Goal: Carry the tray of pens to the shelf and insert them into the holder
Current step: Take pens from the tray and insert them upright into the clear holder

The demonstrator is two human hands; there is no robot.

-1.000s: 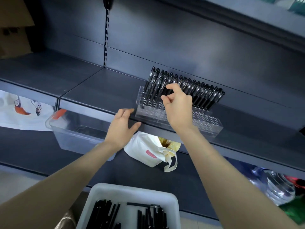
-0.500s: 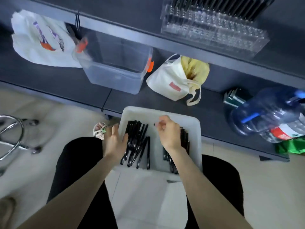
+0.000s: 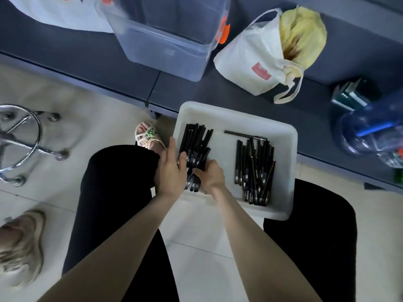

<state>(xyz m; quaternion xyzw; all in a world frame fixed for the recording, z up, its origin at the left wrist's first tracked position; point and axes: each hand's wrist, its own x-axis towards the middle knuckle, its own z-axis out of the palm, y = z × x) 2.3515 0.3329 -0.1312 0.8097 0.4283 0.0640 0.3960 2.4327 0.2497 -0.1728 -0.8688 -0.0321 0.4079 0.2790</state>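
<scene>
The white tray (image 3: pixel 239 115) rests on my lap, with black pens in two piles. My left hand (image 3: pixel 171 171) lies at the tray's left edge, its fingers stretched over the left pile of pens (image 3: pixel 195 138). My right hand (image 3: pixel 210 176) curls its fingers round the near ends of pens in that same pile. The right pile of pens (image 3: pixel 255 168) lies untouched, and a single pen (image 3: pixel 244 134) lies crosswise beyond it. The pen holder is out of view.
The dark lower shelf (image 3: pixel 76 55) runs across the top, carrying a clear plastic bin (image 3: pixel 170 46), a white tote bag (image 3: pixel 250 62) with yellow contents and a blue water bottle (image 3: pixel 370 131). A chrome stool base (image 3: pixel 19 144) stands on the floor at left, near a shoe (image 3: pixel 19 247).
My view dropped from the shelf and the pen holder to the tray. Both hands came down into the tray, and my right hand moved over to the left pile and closed on pens.
</scene>
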